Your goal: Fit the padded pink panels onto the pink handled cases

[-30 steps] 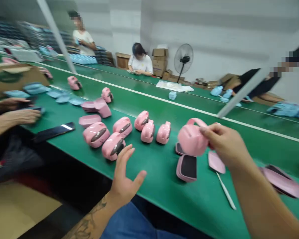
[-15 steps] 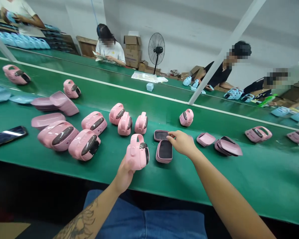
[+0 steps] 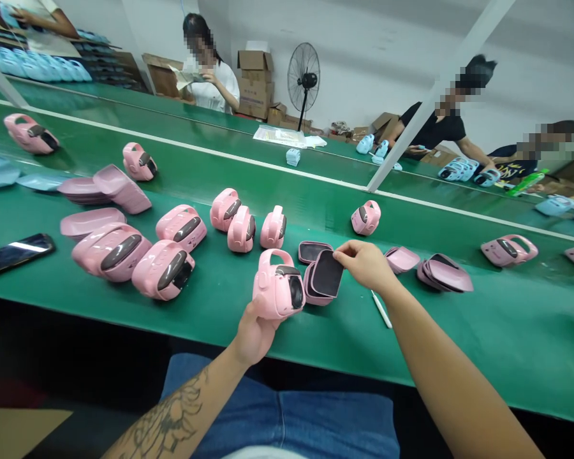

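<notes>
Left hand [image 3: 257,333] grasps case [image 3: 276,294] from below: likely light, stiff, slick; handle [image 3: 263,271] offers alternate hold. Right hand [image 3: 367,266] pinches panel [image 3: 327,274] by edge; probably light, rigid.

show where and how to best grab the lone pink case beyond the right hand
Likely by the handle of the pink case, coming from above: it stands upright, the handle arches over its top, and no other case crowds it.
</notes>
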A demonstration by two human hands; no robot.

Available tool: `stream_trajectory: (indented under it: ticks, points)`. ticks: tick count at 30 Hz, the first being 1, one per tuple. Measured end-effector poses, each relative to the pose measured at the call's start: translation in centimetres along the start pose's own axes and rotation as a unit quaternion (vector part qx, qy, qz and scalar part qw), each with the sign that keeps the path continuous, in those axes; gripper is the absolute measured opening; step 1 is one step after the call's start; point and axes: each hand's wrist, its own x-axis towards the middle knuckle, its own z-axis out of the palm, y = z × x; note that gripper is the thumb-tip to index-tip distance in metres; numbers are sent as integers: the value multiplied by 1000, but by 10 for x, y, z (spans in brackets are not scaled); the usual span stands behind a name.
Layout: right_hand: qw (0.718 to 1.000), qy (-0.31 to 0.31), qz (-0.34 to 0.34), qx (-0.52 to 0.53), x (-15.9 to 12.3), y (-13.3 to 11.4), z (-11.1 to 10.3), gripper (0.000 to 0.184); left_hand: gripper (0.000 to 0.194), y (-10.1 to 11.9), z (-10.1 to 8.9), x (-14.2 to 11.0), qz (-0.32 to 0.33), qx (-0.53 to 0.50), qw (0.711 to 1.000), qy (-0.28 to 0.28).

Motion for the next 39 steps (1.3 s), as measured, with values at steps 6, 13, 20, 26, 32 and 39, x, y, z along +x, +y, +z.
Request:
stream_trajectory:
  ticks: [6, 13, 20, 26, 32, 39]
  points:
    - [979, 73, 51, 186, -55, -17, 13, 33, 73, 17, 31, -5, 65, -15, 998, 3]
    - [915, -16, 20, 403, -120, -19, 60, 56, 68, 54, 34, -34, 32, -14, 999, 33]
    - [805, -206, -31, 555, -155, -4, 96, 108, 63, 59, 17, -66, -49, -54, 997, 39]
    - [843, -136, -96, 511, -173, 10, 92, 118, 64, 79, 15, -73, -211, -14, 970, 118]
    - [875, -147, -433, 159, -171, -2, 73, 110, 105, 79, -7, -73, -478, 53, 876, -2]
    - [846, -204, -487, 79, -172, -15, 72, 101, 125, 69, -24, -72, -521, 134, 835, -117]
